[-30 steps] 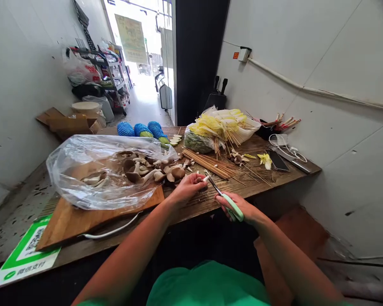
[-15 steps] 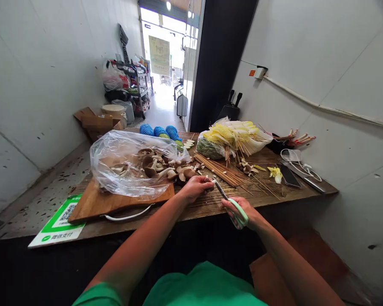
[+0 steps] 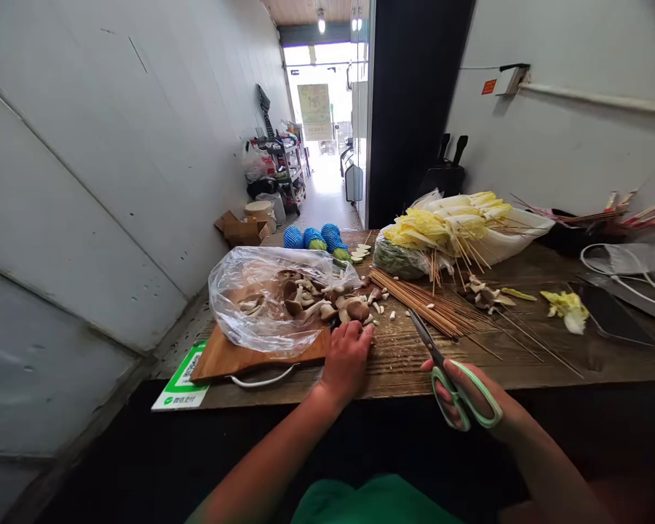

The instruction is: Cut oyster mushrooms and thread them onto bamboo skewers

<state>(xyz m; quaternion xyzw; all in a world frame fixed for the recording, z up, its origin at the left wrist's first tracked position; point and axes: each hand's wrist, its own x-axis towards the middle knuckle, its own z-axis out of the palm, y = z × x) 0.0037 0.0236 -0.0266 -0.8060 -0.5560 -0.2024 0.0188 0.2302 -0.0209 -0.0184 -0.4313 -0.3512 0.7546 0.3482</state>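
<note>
My right hand (image 3: 463,397) grips a pair of scissors (image 3: 435,354) with pale green handles; its dark blades point up and left over the wooden table, nearly together. At the right end of the cutting board (image 3: 234,362), my left hand (image 3: 346,360) has its fingers curled down at the edge of a pile of brown mushrooms (image 3: 357,311). Its fingertips are tucked from sight, so whatever they hold is hidden. A clear plastic bag (image 3: 240,320) lies open on the board with mushrooms inside. Small white stem pieces (image 3: 392,315) are scattered between the hands.
Bamboo skewers (image 3: 415,300) lie beyond the scissors. Skewered yellow cabbage leaves (image 3: 442,218) are heaped behind them. Farther right are a small mushroom cluster (image 3: 485,297), a loose cabbage leaf (image 3: 566,309) and a dark phone (image 3: 614,316). Blue-netted vegetables (image 3: 314,239) sit at the back.
My left hand has moved away from the scissor tips, down to the mushroom pile. My right hand has drawn back with the scissors. The camera view has turned left.
</note>
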